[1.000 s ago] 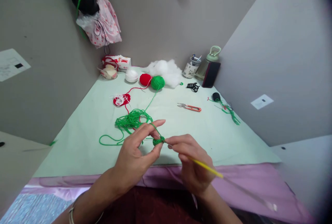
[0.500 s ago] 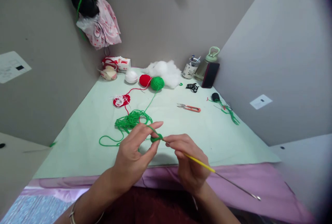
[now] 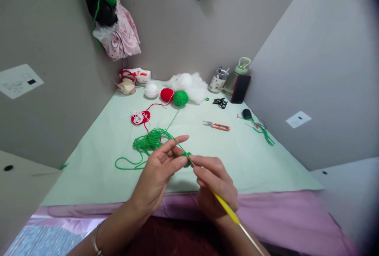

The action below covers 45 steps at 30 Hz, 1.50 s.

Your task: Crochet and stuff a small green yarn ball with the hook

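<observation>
Pinches small green crochet piece point(image 3: 187, 164) in left hand point(image 3: 161, 171); grips yellow-handled hook point(image 3: 226, 208) in right hand point(image 3: 216, 183), touching piece just ahead of grip. Looks early, judging by piece size; cannot count stitches. Shows plenty of loose green yarn point(image 3: 150, 139) unworked beyond left-hand grip, leading to green ball point(image 3: 181, 98) farther out.

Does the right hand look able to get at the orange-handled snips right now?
Probably yes: nothing visible lies between the right hand and the orange-handled snips, though it would likely need to free itself from the yellow-handled hook.
</observation>
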Available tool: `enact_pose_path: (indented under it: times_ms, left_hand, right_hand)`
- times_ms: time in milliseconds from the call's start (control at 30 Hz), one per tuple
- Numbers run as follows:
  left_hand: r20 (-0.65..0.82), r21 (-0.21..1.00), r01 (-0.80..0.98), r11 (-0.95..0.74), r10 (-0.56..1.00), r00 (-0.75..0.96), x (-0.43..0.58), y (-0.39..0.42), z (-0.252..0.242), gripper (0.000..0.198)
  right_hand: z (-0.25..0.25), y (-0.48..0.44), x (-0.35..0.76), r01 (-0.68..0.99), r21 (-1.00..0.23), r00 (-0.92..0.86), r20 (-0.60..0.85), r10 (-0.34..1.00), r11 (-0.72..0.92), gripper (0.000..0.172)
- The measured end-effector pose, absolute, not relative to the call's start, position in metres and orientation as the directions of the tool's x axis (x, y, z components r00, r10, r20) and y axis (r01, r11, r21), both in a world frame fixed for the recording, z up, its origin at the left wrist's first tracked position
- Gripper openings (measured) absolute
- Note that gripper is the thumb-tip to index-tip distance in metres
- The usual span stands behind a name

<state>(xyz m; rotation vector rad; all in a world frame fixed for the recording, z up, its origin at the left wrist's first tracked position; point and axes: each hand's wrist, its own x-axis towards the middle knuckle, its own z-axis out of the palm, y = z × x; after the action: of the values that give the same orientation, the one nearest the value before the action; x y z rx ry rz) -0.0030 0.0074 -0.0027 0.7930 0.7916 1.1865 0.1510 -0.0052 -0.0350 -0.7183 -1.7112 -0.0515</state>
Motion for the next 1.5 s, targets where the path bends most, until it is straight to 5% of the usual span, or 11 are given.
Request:
enact_pose_path:
  times_ms: [200, 300, 433, 633, 700, 767, 833, 1000, 1267, 1500]
  left_hand:
    - [-0.106, 0.842, -0.49, 0.227, 0.959, 0.262, -0.006, 0.005, -0.002, 0.056]
    - [-0.174, 0.78, -0.528, 0.336, 0.927, 0.332, -0.006, 0.003, -0.002, 0.062]
    - [-0.117, 0.831, -0.503, 0.238, 0.959, 0.26, -0.005, 0.002, -0.001, 0.069]
    - [-0.163, 0.821, -0.481, 0.308, 0.933, 0.321, -0.003, 0.0, -0.002, 0.074]
    - [-0.095, 0.894, -0.416, 0.169, 0.977, 0.193, -0.001, -0.002, -0.005, 0.072]
    - [-0.031, 0.926, -0.372, 0.063, 0.995, 0.091, 0.001, -0.004, -0.007, 0.069]
    - [-0.067, 0.891, -0.438, 0.119, 0.989, 0.133, 0.002, -0.005, -0.007, 0.066]
    - [-0.198, 0.721, -0.551, 0.421, 0.886, 0.419, -0.003, 0.0, -0.005, 0.062]
    - [-0.039, 0.889, -0.408, 0.207, 0.923, 0.383, -0.017, 0.007, -0.01, 0.052]
    - [0.041, 0.97, -0.236, 0.06, 0.915, 0.402, -0.028, 0.008, -0.009, 0.045]
  right_hand:
    - [-0.036, -0.004, 0.159, 0.634, -0.076, -0.294, 0.897, 0.331, 0.769, 0.059]
    - [-0.038, -0.007, 0.159, 0.589, -0.161, -0.266, 0.887, 0.378, 0.792, 0.059]
    - [-0.039, -0.008, 0.158, 0.48, -0.337, -0.153, 0.877, 0.456, 0.81, 0.05]
    - [-0.03, -0.007, 0.158, 0.322, -0.527, -0.074, 0.814, 0.576, 0.786, 0.038]
    - [-0.029, -0.009, 0.159, 0.426, -0.458, -0.12, 0.826, 0.551, 0.78, 0.039]
    - [-0.031, -0.011, 0.159, 0.581, -0.266, -0.203, 0.868, 0.454, 0.769, 0.042]
    - [-0.034, -0.012, 0.159, 0.633, -0.155, -0.234, 0.895, 0.379, 0.759, 0.045]
    - [-0.03, -0.012, 0.159, 0.377, -0.498, -0.064, 0.827, 0.558, 0.781, 0.039]
    - [-0.019, -0.019, 0.164, -0.039, -0.853, 0.052, 0.519, 0.853, 0.521, 0.024]
    - [-0.018, -0.019, 0.163, -0.246, -0.906, 0.081, 0.336, 0.938, 0.346, 0.017]
